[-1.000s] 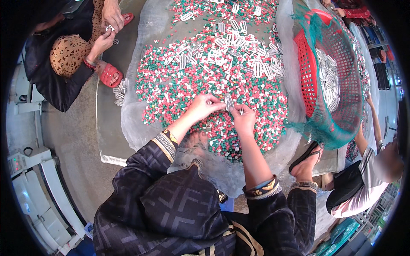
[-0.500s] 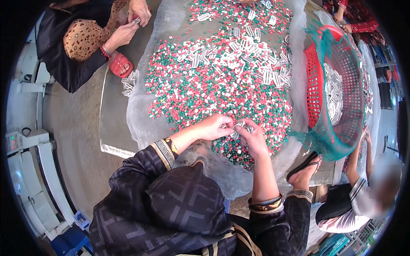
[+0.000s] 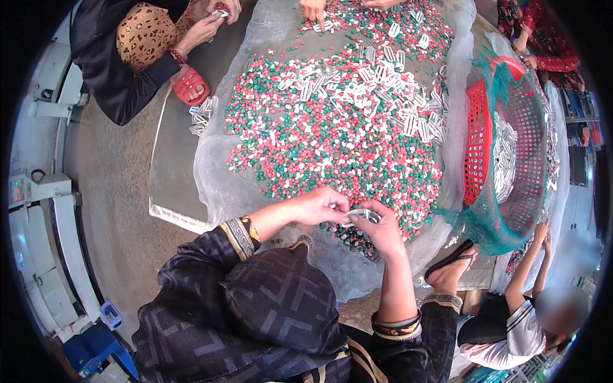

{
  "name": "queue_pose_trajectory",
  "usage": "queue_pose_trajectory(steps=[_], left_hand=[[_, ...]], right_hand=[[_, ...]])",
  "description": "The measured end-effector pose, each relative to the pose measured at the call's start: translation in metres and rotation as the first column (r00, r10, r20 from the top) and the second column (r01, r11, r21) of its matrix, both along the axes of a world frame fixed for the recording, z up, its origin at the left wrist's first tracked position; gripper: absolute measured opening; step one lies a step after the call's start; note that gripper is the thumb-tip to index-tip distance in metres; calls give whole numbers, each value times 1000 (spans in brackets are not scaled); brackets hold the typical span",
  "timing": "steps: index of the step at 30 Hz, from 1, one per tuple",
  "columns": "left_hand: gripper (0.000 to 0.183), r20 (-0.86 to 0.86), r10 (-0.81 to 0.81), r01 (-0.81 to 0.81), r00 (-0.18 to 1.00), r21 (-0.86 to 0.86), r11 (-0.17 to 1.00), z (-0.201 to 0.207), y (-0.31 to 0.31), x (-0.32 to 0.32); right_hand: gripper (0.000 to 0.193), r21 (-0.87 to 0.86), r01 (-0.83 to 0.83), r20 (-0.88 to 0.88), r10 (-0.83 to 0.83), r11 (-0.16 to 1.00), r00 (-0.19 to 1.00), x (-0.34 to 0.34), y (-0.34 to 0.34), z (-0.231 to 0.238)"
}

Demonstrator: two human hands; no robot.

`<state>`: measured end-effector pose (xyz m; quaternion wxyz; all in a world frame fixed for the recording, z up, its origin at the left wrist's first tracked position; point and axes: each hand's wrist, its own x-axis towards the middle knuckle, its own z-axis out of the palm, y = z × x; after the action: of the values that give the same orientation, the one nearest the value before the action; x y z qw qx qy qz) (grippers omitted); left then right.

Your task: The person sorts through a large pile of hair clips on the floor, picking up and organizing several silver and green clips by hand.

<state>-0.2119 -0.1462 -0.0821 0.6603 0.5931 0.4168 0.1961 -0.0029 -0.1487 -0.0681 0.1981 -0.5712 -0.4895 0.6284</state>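
Note:
My left hand (image 3: 321, 206) and my right hand (image 3: 384, 233) meet over the near edge of a spread of small red, green and white pebble-like bits (image 3: 287, 137). Between them is a pale slotted plastic piece (image 3: 365, 214), oblong and buckle-like. The right fingers are closed round it. My left thumb and forefinger pinch at its left end, where the fingers partly hide it. Many similar white slotted pieces (image 3: 408, 118) lie loose on top of the bits, mostly toward the far right.
A translucent sheet (image 3: 214, 153) lies under the bits. At right, a red perforated basket (image 3: 474, 147) with green netting (image 3: 504, 233) holds more white pieces. A co-worker's hands (image 3: 217, 19) work at far left, another's hand (image 3: 313, 11) reaches in at the top. More people sit at right.
The view has shifted slightly, so the spread appears lower and further right. The piece between my hands has turned flatter. A co-worker's hand has come in at the top, touching a white piece.

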Motion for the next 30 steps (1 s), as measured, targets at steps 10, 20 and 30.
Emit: queue_pose_trajectory(steps=[10, 20, 30], left_hand=[[15, 315, 333, -158, 889, -471, 868, 26, 12, -55], [36, 543, 765, 237, 347, -840, 489, -48, 26, -23], [39, 158, 795, -56, 585, -971, 234, -31, -4, -20]], right_hand=[[21, -338, 413, -449, -530, 846, 719, 39, 21, 6], [20, -558, 457, -490, -719, 693, 492, 3, 7, -10], [36, 193, -350, 487, 220, 917, 845, 29, -27, -63]])
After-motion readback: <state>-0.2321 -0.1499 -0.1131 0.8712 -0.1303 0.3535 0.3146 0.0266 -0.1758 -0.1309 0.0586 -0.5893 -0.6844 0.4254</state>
